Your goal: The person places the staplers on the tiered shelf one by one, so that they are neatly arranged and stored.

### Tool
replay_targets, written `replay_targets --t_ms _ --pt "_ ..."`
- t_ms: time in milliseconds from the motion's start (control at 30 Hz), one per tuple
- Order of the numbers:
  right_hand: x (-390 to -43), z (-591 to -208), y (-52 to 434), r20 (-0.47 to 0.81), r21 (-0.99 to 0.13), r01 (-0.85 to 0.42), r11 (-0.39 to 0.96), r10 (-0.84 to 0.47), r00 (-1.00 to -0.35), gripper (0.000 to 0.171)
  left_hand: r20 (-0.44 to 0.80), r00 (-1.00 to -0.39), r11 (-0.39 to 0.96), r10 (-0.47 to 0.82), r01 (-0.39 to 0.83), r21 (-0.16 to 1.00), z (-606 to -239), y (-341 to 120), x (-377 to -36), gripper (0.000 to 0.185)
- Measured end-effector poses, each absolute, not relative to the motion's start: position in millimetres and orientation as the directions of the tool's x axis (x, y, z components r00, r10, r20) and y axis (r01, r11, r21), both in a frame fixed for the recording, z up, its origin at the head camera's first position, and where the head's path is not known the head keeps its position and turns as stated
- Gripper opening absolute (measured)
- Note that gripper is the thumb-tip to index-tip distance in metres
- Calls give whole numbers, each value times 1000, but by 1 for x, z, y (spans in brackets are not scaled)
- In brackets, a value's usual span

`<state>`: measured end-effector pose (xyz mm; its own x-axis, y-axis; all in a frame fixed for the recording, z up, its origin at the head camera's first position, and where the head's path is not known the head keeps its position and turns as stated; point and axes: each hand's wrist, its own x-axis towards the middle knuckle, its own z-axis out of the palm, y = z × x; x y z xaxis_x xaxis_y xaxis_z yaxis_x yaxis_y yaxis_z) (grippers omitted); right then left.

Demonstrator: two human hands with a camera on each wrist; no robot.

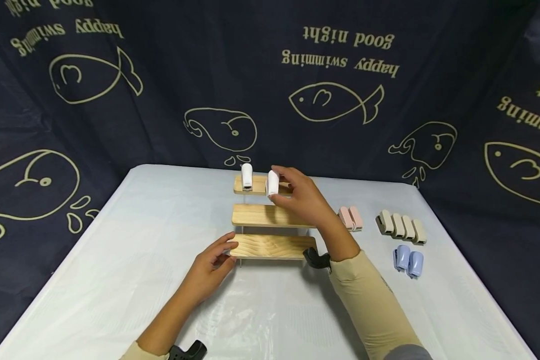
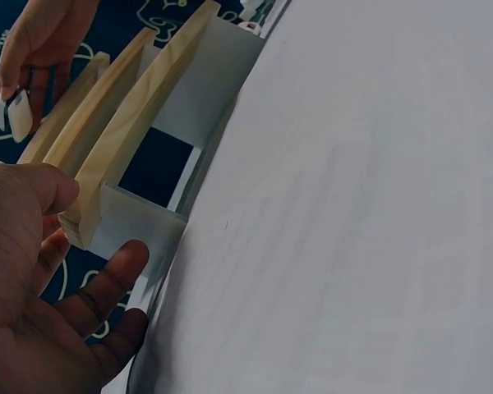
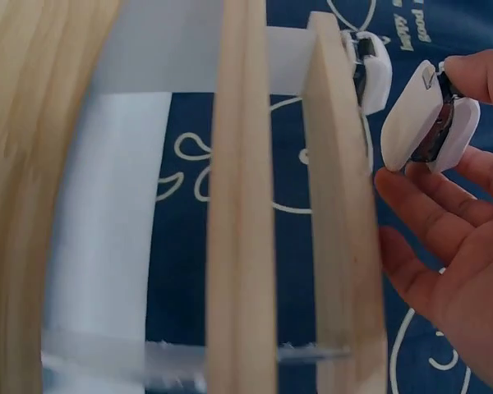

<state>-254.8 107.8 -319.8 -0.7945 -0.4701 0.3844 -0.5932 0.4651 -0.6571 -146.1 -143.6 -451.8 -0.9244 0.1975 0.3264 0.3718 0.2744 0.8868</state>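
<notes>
Fingers (image 1: 282, 176) of right hand (image 1: 303, 200) pinching white clip (image 1: 272, 183) at stepped wooden stand's (image 1: 270, 215) top tier, beside second white clip (image 1: 246, 176), left hand (image 1: 213, 265) relaxed, fingertips touching stand's lowest tier.

From the head we look down and forward over the whole table (image 1: 117, 260). Our left-wrist camera sits low and close at the near left corner of the stepped wooden shelf (image 2: 123, 139), facing along its boards. Our right-wrist camera looks very closely across the same shelf's (image 3: 337, 222) top board.
</notes>
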Motion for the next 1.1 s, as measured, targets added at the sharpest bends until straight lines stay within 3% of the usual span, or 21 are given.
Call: replay_targets --t_ms 200,700,1100 --pt "-263 -325 96 359 -701 -556 447 -452 -817 66 324 -923 277 207 373 886 -451 -143 -146 32" --pt "-277 -330 81 347 -665 -542 515 -429 -834 65 323 -925 278 201 370 887 -453 -143 -145 33" --pt "-279 -331 81 333 -680 -558 476 -477 -813 66 338 -919 302 205 388 871 -456 -144 -147 34"
